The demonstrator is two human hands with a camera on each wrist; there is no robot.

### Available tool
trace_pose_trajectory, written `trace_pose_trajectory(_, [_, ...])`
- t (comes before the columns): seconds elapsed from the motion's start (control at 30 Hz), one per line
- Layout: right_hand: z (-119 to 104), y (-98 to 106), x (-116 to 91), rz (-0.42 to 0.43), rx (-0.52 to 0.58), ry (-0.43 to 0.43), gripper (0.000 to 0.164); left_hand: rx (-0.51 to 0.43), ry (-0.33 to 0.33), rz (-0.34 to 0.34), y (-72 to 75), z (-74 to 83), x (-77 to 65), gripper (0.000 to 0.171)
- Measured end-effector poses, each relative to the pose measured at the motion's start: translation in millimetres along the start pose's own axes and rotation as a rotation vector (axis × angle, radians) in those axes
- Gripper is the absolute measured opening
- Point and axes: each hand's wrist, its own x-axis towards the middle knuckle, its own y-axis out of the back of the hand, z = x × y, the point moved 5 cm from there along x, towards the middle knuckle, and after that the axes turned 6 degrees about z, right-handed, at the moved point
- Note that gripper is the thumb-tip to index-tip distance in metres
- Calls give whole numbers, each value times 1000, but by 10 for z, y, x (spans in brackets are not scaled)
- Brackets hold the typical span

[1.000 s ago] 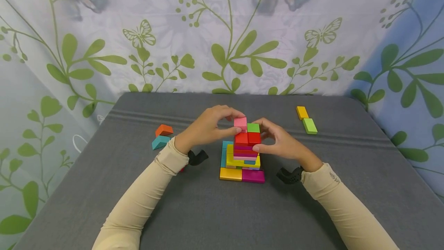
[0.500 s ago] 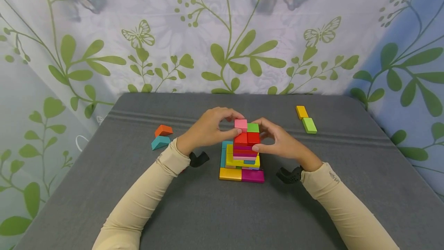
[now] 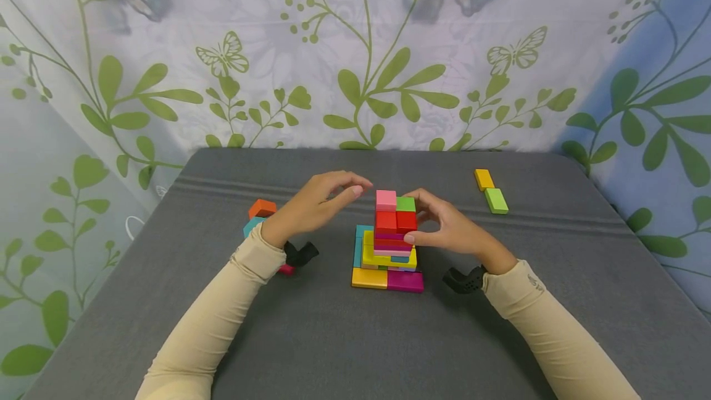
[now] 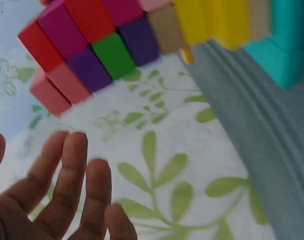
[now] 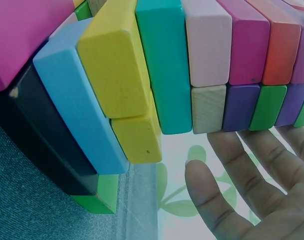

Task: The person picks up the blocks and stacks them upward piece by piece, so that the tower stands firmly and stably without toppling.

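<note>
A stepped tower of coloured wooden blocks (image 3: pixel 393 242) stands mid-table, wide at its base and narrow on top. Its top layer has a pink block (image 3: pixel 386 200) on the left and a green block (image 3: pixel 406 204) on the right. Just left of the tower, my left hand (image 3: pixel 311 204) hovers with nothing in it; the left wrist view shows a gap between its loose fingers (image 4: pixel 74 170) and the blocks. My right hand (image 3: pixel 452 224) holds the tower's right side, thumb at the front edge. Its fingers (image 5: pixel 231 160) touch the back, below the purple and green blocks in the right wrist view.
An orange block (image 3: pixel 262 208) and a teal block (image 3: pixel 252 225) lie at the left, the teal one partly behind my left wrist. A red piece (image 3: pixel 286 270) peeks out under that wrist. Yellow (image 3: pixel 484 179) and lime-green (image 3: pixel 497 201) blocks lie back right. A patterned curtain (image 3: pixel 311 91) hangs behind.
My left hand has let go of the pink block on top and drawn back to the left. The pink block stays in place, and my right hand keeps its hold.
</note>
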Motion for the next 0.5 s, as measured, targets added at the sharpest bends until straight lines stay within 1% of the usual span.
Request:
trace_pose_trajectory(0.13, [2,-8,7,-4,1,4,60,7,49,-55,105,-198,-167,29])
trace_pose_trajectory(0.37, [13,-9,2,-8,3,16,58,116,157,-177,358,-606,-523,25])
trace_pose_trajectory(0.5, [12,-12,-5,-11,7,19,58,188,232,-219,516,-808,-726,26])
